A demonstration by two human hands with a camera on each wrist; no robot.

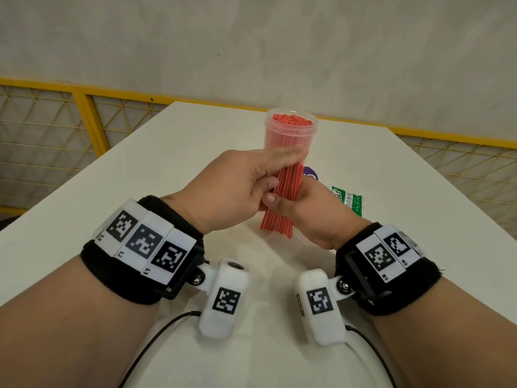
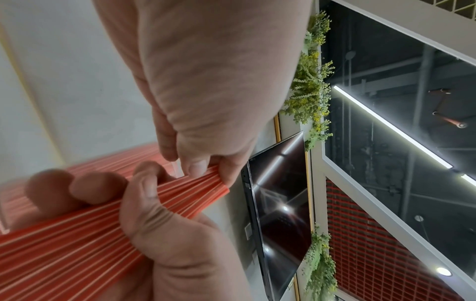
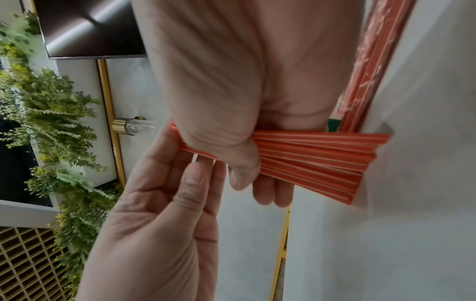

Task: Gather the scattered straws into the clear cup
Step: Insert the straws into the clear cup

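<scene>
Above the table's [image 1: 140, 169] middle, both hands clasp a fanned bundle of red straws [image 1: 282, 203]: right hand [image 1: 310, 217] gripping mid-length, left hand [image 1: 232, 189] pinching alongside. Long axis points toward the straw-packed clear cup [image 1: 289, 135] just beyond.

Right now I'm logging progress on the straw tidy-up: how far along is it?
Mostly done, it seems. The clear plastic cup already stands packed with red straws. In hand: the right hand grips a fanned bundle of red striped straws, and the left hand pinches its upper part. Left: getting that bundle into the cup. No loose straws show on the white table, though the hands hide part of it.
</scene>
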